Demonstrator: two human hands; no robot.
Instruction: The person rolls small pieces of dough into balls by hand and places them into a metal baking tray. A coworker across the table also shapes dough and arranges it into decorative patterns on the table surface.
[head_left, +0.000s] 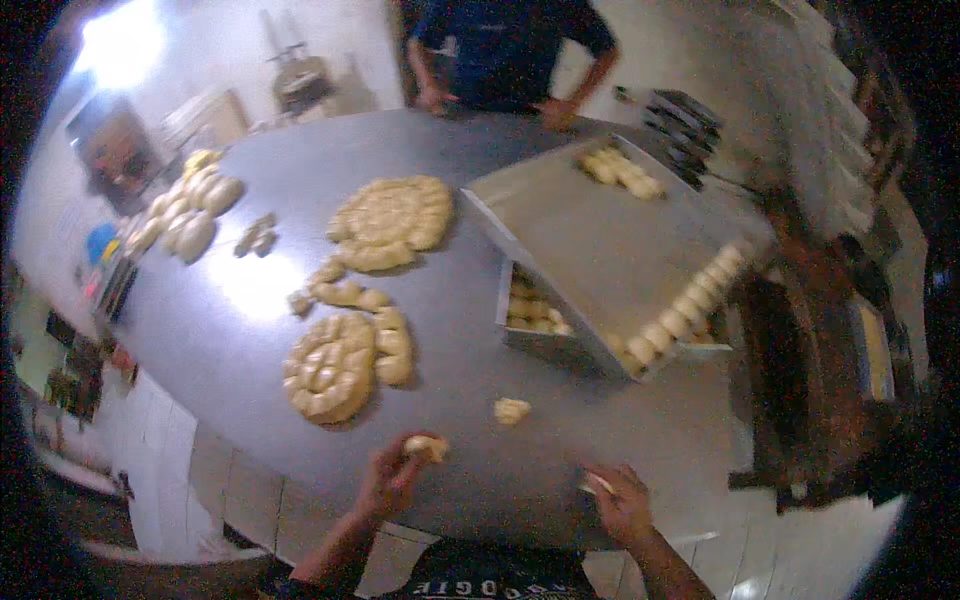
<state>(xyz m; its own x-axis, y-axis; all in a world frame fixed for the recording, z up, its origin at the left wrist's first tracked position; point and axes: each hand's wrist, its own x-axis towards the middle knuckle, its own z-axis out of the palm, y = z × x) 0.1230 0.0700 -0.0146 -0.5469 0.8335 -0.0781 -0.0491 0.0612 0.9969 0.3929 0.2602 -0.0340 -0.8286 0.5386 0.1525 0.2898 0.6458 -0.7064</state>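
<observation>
My left hand (394, 476) grips a small piece of dough (426, 448) just above the near edge of the metal table (465, 352). In my right hand (622, 502) is a thin pale thing (598, 482), too blurred to name. A loose lump of dough (512, 410) lies on the tabletop beyond and between my hands. Left of it rests a round dough mass (330, 367) with a lumpy, segmented top. A curved strip of dough pieces (391, 337) runs along its right side. Farther back sits a larger round of dough (391, 221).
A shallow tray (555, 217) with rows of dough balls (690, 304) sits tilted over another tray (517, 319) of dough balls. More dough portions (199, 195) lie at the far left. Across the table stands a person (502, 60), hands at its edge.
</observation>
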